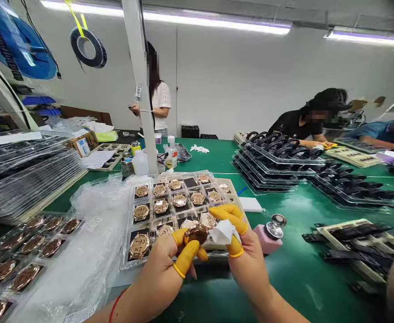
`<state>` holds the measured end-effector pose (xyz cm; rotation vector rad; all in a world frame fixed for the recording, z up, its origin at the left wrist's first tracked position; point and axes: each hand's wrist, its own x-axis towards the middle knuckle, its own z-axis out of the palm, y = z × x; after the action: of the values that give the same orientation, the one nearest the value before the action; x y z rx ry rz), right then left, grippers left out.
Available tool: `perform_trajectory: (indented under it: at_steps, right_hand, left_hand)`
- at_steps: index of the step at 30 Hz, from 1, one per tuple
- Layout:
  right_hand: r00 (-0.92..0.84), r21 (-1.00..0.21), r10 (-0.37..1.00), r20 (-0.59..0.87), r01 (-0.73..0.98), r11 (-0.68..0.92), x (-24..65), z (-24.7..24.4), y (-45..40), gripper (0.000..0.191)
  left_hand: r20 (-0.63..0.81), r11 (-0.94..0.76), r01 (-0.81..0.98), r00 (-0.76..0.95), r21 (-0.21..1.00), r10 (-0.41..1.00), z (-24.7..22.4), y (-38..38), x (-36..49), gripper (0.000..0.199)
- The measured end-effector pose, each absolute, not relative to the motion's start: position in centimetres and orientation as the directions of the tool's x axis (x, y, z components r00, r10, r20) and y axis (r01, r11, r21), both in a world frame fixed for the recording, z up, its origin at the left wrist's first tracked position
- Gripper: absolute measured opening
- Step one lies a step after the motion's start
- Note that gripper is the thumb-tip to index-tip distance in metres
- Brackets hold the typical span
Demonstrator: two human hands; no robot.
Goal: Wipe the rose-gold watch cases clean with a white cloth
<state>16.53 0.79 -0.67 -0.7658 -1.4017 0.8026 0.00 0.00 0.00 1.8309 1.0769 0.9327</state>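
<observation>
A green table [294, 269] spreads across the middle and lower right of the frame; a tall stack of clear trays [32, 179] fills the left edge, and a stack of trays with black straps [270, 166] stands right of centre; behind that, in the upper right, a person in a black top [292, 123] bends over the table; crumpled clear plastic wrap [79, 255] lies in the lower left, just beside a clear compartment tray [125, 251] at the centre, whose pockets mostly hold rose-gold round cases, back up; the left hand [163, 260] and right hand [248, 255] meet over the tray's near edge, yellow covers [185, 260] on several fingertips; a pink bottle [267, 237] with a metal top stands just right of the right hand; the right thumb and fingers pinch a folded white wipe [222, 232]; the left thumb and fingers are clamped on the rim of a single rose-gold case [197, 234], tilted, just below the frame's centre; the wipe is right beside it, though whether they touch I cannot tell.
</observation>
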Motion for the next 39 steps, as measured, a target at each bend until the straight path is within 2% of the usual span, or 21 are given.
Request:
perform_trajectory:
  at_steps: [3,5,8,10,13,15,18,21,25,28,32,36,39]
  right_hand:
    - [-0.168,-0.947,0.932,0.320,-0.075,0.311,16.6,-0.1,0.3,0.022]
    - [-0.254,-0.970,0.940,0.227,-0.147,0.194,16.6,-0.1,0.5,0.021]
    - [-0.310,-0.933,0.916,0.254,-0.329,0.148,16.3,-0.9,1.2,0.018]
    - [-0.318,-0.876,0.904,0.286,-0.470,0.112,15.8,-1.6,1.7,0.021]
    - [-0.333,-0.799,0.905,0.266,-0.601,0.014,15.2,-2.4,2.1,0.027]
    - [-0.316,-0.783,0.907,0.278,-0.621,0.023,15.0,-2.5,2.0,0.027]
    - [-0.284,-0.807,0.908,0.308,-0.584,0.091,15.1,-2.4,1.8,0.023]
    - [-0.282,-0.834,0.910,0.304,-0.540,0.112,15.3,-2.2,1.7,0.021]
    - [-0.383,-0.861,0.874,0.299,-0.503,0.074,16.0,-2.1,2.2,0.025]
    - [-0.478,-0.907,0.821,0.311,-0.408,0.106,16.6,-2.0,2.6,0.025]
    - [-0.515,-0.930,0.775,0.366,-0.241,0.279,17.1,-1.0,2.3,0.020]
    - [-0.517,-0.843,0.720,0.463,-0.007,0.537,17.4,0.4,1.2,0.014]
    - [-0.560,-0.805,0.675,0.481,0.023,0.593,17.8,0.9,0.6,0.014]
  left_hand:
    - [0.261,-0.411,0.265,0.458,0.872,0.850,-0.4,-0.3,0.1,0.029]
    - [0.385,-0.551,0.302,0.463,0.778,0.798,-0.6,-0.3,0.0,0.024]
    - [0.632,-0.762,0.439,0.432,0.476,0.643,-0.9,0.0,-0.1,0.017]
    - [0.722,-0.801,0.509,0.420,0.315,0.551,-1.2,0.3,-0.2,0.019]
    - [0.742,-0.786,0.588,0.436,0.194,0.509,-1.5,0.4,-0.4,0.024]
    - [0.725,-0.777,0.612,0.468,0.148,0.506,-1.7,0.4,-0.4,0.024]
    - [0.696,-0.781,0.608,0.498,0.145,0.517,-1.6,0.3,-0.4,0.024]
    - [0.650,-0.779,0.589,0.510,0.213,0.564,-1.1,0.2,-0.6,0.023]
    - [0.559,-0.784,0.527,0.560,0.329,0.611,-0.1,0.5,-1.4,0.022]
    - [0.479,-0.814,0.460,0.659,0.354,0.580,0.8,1.4,-2.3,0.025]
    - [0.398,-0.857,0.349,0.775,0.379,0.492,1.5,2.7,-3.2,0.024]
    - [0.373,-0.892,0.282,0.831,0.354,0.411,1.6,2.8,-3.3,0.022]
    - [0.381,-0.916,0.233,0.855,0.327,0.353,1.5,2.5,-2.9,0.019]
